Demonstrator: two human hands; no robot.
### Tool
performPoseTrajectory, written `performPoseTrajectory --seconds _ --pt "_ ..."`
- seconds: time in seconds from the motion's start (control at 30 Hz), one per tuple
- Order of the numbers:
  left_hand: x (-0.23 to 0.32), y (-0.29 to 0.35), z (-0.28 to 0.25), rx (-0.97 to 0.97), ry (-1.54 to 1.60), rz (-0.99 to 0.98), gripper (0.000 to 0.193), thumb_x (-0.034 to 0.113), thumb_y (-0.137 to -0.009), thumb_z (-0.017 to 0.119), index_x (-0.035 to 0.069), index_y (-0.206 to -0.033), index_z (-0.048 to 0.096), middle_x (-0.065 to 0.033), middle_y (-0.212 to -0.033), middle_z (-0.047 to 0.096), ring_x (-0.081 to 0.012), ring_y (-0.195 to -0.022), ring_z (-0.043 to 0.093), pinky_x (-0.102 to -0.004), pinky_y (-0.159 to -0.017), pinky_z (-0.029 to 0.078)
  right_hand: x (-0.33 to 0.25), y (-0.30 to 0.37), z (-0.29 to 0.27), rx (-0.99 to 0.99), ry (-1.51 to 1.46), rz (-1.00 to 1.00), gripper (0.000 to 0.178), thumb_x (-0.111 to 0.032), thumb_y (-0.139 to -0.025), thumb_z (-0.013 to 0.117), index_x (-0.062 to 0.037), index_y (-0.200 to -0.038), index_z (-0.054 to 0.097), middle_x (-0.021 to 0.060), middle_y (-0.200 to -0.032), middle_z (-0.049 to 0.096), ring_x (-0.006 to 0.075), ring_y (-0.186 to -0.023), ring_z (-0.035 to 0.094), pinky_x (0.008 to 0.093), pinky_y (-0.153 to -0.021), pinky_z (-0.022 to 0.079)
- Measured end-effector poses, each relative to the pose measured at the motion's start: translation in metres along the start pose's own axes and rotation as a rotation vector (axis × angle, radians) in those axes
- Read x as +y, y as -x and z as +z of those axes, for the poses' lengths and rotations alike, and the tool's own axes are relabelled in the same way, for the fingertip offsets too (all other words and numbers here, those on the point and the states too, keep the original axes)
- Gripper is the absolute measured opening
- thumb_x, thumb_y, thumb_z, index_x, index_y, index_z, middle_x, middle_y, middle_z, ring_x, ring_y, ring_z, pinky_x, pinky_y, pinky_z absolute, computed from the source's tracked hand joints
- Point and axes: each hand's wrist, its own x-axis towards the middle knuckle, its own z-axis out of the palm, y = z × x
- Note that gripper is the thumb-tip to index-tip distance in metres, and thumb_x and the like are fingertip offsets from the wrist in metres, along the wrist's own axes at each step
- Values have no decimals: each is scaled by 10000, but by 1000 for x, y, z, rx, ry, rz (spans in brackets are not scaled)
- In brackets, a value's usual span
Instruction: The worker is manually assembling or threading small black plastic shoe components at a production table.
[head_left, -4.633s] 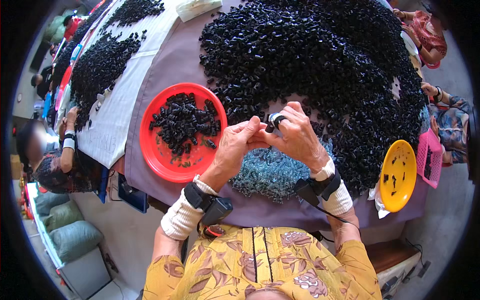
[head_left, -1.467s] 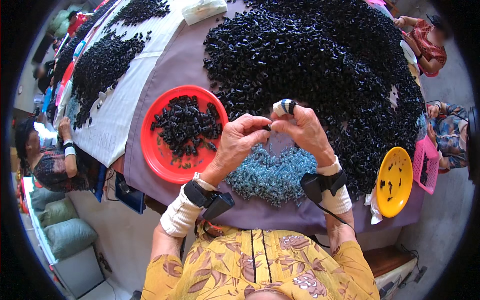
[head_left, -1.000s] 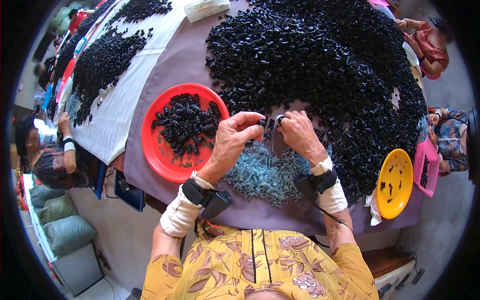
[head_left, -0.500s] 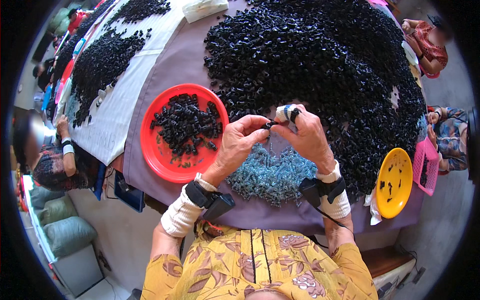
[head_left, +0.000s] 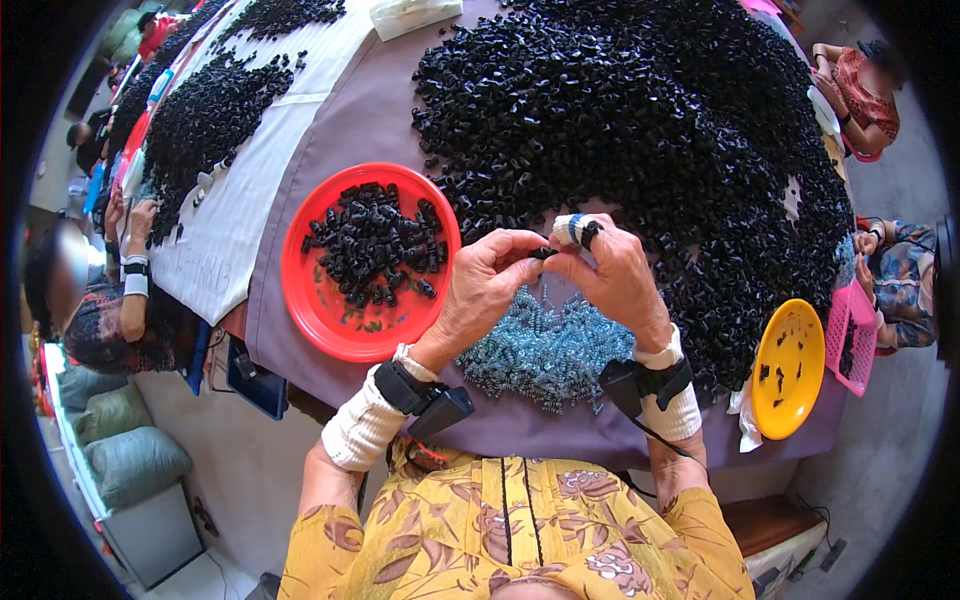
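Between the fingertips of both hands is a small black plastic part (head_left: pixel 542 253), mostly hidden by the fingers. My left hand (head_left: pixel 487 285) pinches it from the left, and my right hand (head_left: pixel 612 275) grips it from the right with thumb and forefinger. A striped cloth wrap covers a finger of the right hand. Below the hands lies a heap of small light-blue springs (head_left: pixel 545 350). A red plate (head_left: pixel 300 300) with many black parts in it sits left of my left hand. Beyond my hands spreads a large pile of black parts (head_left: pixel 600 110).
To the right are a yellow plate (head_left: pixel 800 395) with a few black pieces and a pink basket (head_left: pixel 850 340). A white-covered table (head_left: pixel 215 255) with more black piles stands at left. A person (head_left: pixel 85 310) works there; other people sit along the right side.
My hands stay nearly in place, fingers closing more tightly over the small black part. The person at left has raised their hands farther over their table.
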Motion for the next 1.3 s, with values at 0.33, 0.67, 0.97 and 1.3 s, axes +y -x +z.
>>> performPoseTrajectory --seconds 0.33,0.67,0.97,1.3 --pt "-1 -2 2 1 76 -9 203 25 -853 609 -19 -1051 611 -35 -892 645 -75 -779 598 -215 -711 506 -10 4 0 -27 392 -157 122 -81 -798 616 35 -831 596 118 -759 585 257 -764 562 380 -803 419" --pt "-1 -1 3 21 48 -3 199 8 -841 611 -23 -1037 624 -44 -885 659 -83 -784 610 -218 -713 512 -13 6 4 -59 451 -156 140 -68 -770 597 47 -848 583 129 -789 566 257 -805 543 377 -801 408" --pt "-2 0 5 64 40 -76 214 32 -841 616 -29 -1046 627 -49 -872 662 -87 -751 610 -216 -692 511 -8 10 11 -50 513 -173 101 -38 -727 563 42 -789 562 124 -786 549 270 -819 531 379 -795 402" --pt "-4 2 5 67 -32 -49 231 14 -833 608 -31 -1058 630 -53 -857 665 -87 -735 608 -215 -673 507 -4 12 15 -85 533 -162 93 -45 -732 561 37 -774 570 131 -789 549 265 -817 523 374 -780 404"
